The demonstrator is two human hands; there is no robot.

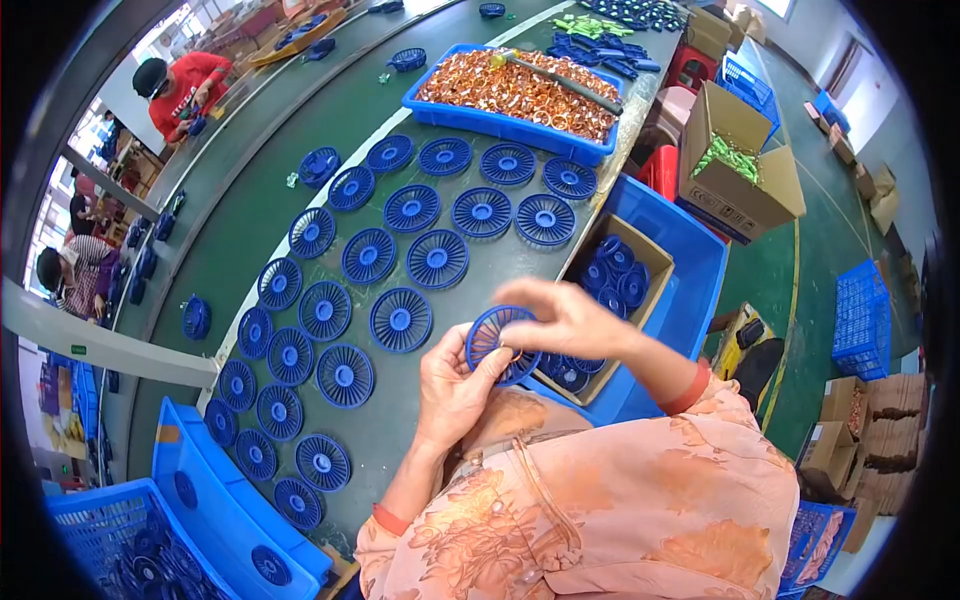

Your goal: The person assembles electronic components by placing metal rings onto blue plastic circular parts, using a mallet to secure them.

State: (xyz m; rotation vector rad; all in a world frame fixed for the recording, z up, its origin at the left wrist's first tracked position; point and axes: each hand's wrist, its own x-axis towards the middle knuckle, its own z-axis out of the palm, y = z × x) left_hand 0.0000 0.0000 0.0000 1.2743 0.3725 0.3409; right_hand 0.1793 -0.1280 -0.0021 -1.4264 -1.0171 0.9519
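My left hand is closed on the rim of a round blue slotted plastic cover, holding it tilted in front of my body. Over that cover lies my right hand, its thumb side against the slots. Motion blurs the right fingers, so whether they pinch anything is unclear. Many similar blue slotted covers with round hubs lie in rows on the green-grey table to the left and ahead. At the table's far end, a blue tray is heaped with shiny copper-coloured rings.
At my right, a carton of blue round parts sits in a large blue bin. Beyond stands a box of green pieces. Blue crates are at lower left. A conveyor runs along the left, with a person in red behind it.
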